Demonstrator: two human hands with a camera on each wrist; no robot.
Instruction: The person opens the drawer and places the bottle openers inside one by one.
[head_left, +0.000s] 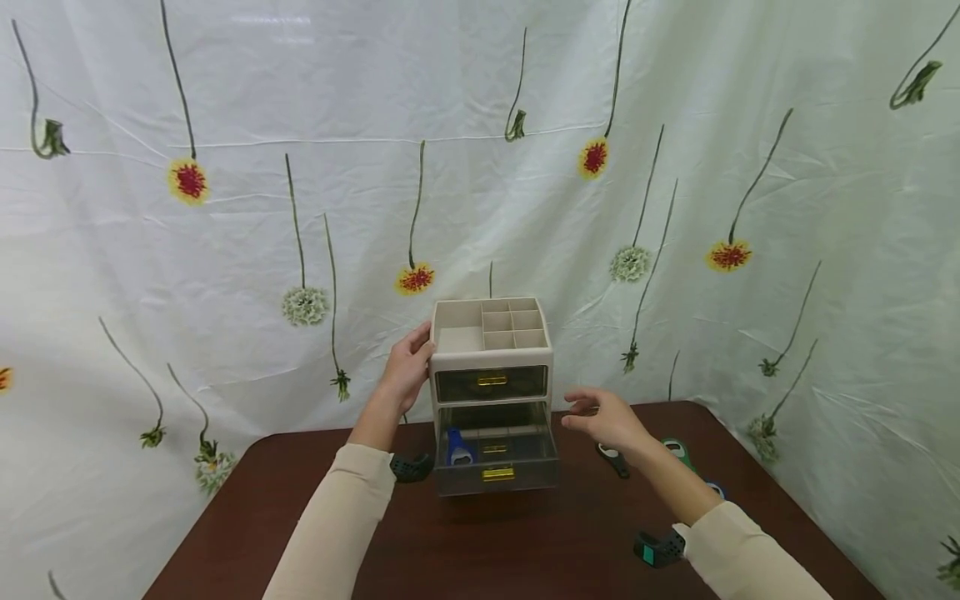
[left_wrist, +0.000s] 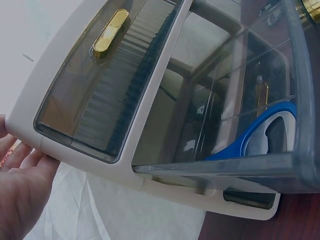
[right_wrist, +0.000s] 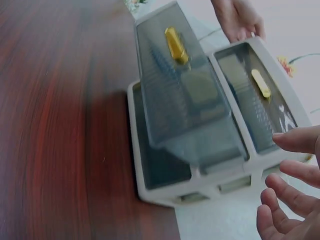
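A beige desktop drawer organizer (head_left: 491,360) stands at the back of the table. My left hand (head_left: 408,367) touches its upper left side, the fingers resting against the wall. The smoky clear middle drawer (head_left: 497,477) is pulled out, while the top drawer (head_left: 491,383) is in. Inside the pulled-out drawer lies a blue item with a rounded silvery head (left_wrist: 257,137); its exact kind does not show. My right hand (head_left: 603,417) hovers just right of the organizer, fingers loosely bent and apart, holding nothing, as the right wrist view (right_wrist: 295,190) also shows.
A black item with a whitish round part (head_left: 613,459) lies right of the organizer. Green (head_left: 677,451) and blue items (head_left: 715,489) lie behind the right forearm. Compartments (head_left: 513,323) divide the organizer's top. A flower-print cloth (head_left: 480,208) hangs behind the dark wooden table (head_left: 465,550).
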